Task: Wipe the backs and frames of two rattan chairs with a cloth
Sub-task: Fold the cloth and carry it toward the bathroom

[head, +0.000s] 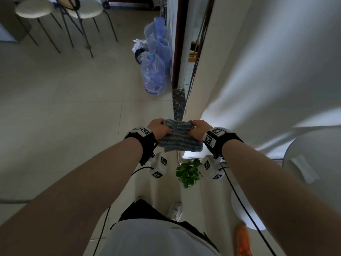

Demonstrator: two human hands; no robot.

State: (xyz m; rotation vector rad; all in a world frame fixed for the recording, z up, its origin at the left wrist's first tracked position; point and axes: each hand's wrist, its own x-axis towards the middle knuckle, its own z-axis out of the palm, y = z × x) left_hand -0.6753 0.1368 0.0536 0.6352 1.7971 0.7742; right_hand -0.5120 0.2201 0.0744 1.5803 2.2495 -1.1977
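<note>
Both forearms reach forward from the camera, hands meeting at chest height. Left hand [160, 128] and right hand [198, 130] each pinch an upper corner of the blue-and-yellow knitted cloth [180, 137], fingers curled tightly; its lower edge hangs free. Two chairs [60, 10] stand far off, backs cut off by the frame's top edge.

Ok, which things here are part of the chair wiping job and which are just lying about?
For the job:
- cloth, held by left hand and right hand
- two chairs, far left, not yet reached

Just lying about:
- water jugs in plastic bags
- plant
- orange object, too blurred to identify
</note>
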